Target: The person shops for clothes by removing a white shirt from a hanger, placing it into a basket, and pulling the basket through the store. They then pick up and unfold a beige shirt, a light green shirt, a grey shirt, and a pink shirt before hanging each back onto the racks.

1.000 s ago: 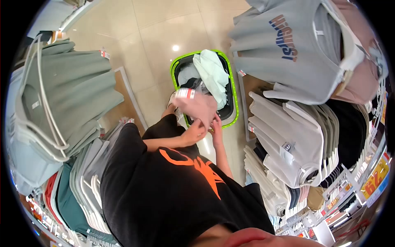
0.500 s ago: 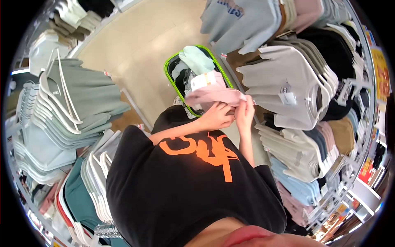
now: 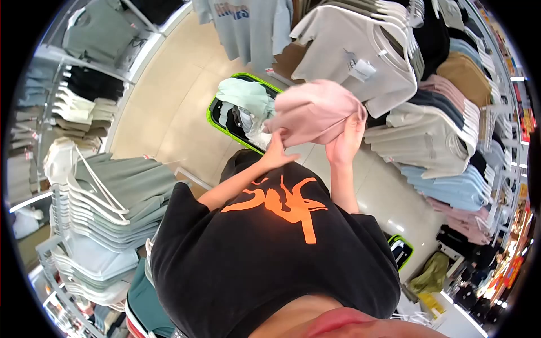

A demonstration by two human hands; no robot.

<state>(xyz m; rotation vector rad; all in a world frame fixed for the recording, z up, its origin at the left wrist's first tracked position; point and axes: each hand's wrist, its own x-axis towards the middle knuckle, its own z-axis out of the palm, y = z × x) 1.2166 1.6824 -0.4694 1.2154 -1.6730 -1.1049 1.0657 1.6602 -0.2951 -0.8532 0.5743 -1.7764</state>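
A pink garment [image 3: 317, 112] is spread and bunched between my hands, beside the basket and partly over its right edge. At its right side, my right hand [image 3: 345, 142] is closed on the cloth, thumb on the near face. My left hand [image 3: 274, 153] pinches its lower left edge; some fingertips are hidden by the fabric. The green-rimmed basket [image 3: 217, 125] stands on the floor in front of me, holding a mint garment [image 3: 242, 92] and other dark and whitish cloth.
A rack of grey T-shirts [image 3: 344, 53] hangs close on the right, with more clothes along that side. Green garments [image 3: 132, 183] on white hangers are at left. Another green-rimmed basket [image 3: 401, 250] sits at lower right. Tiled floor [image 3: 169, 107] runs between the racks.
The pink garment has been lifted out above the basket and opened wider, toward the right. My hands have moved apart. The view has turned, shifting the racks and basket.
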